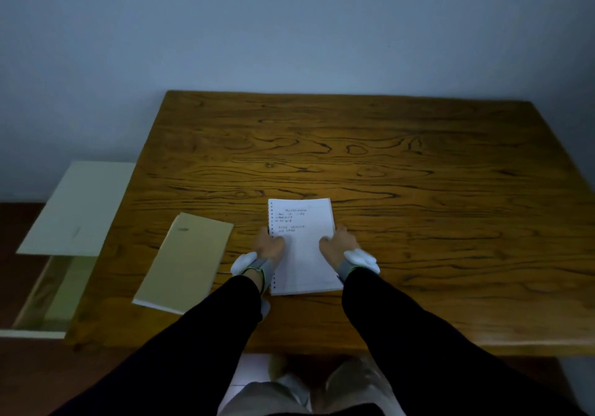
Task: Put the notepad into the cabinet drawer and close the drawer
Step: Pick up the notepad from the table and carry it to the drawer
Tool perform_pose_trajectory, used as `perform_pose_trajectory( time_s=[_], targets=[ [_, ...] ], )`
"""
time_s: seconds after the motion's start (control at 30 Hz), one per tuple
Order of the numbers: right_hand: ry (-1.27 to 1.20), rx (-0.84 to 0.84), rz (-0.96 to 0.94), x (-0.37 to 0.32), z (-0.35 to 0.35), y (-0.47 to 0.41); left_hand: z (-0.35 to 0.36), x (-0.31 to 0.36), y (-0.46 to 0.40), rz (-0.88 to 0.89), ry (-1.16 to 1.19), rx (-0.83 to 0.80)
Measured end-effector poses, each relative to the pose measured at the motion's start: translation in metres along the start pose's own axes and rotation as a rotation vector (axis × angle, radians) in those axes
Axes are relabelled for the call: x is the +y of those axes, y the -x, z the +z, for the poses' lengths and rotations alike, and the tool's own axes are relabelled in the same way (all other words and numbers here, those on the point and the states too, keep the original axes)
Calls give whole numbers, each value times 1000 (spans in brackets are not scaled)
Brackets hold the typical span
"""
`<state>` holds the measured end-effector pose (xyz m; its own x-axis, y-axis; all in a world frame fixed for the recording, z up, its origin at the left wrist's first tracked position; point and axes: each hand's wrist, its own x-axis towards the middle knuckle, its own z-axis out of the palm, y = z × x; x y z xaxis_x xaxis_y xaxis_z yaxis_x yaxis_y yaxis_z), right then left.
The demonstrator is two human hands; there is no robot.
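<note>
A white spiral-bound notepad (302,254) with handwriting on its top page lies flat on the wooden table (386,158), near the front edge. My left hand (270,245) grips its left, spiral edge with the thumb on the page. My right hand (338,245) grips its right edge the same way. Both wrists wear grey bands with white pieces. To the left of the table stands a low white cabinet (74,209). Its drawer (48,290) is pulled open toward me, and the part of its inside that shows looks bare.
A tan-covered book (183,261) lies slanted on the table just left of my left hand, between the notepad and the cabinet. A plain wall runs behind the table. My legs and shoes show below the table's front edge.
</note>
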<state>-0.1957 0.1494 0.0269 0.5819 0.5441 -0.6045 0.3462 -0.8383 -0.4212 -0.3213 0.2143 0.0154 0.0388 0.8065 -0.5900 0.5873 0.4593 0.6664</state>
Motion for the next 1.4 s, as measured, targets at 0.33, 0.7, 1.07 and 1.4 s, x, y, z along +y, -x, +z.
perform_pose_trajectory(
  time_s=[0.33, 0.7, 1.07, 1.4],
  targets=[
    [82, -1, -34, 0, -5, -3, 12, -11, -16, -29, -143, 51],
    [97, -106, -43, -1, -7, -15, -8, 17, 5, -301, 167, -126],
    [148, -105, -51, 1, -6, -18, -11, 12, 23, -237, 396, -270],
    [77, -140, -106, 8, -12, -12, -7, -1, 39, -55, 265, -158]
  ],
)
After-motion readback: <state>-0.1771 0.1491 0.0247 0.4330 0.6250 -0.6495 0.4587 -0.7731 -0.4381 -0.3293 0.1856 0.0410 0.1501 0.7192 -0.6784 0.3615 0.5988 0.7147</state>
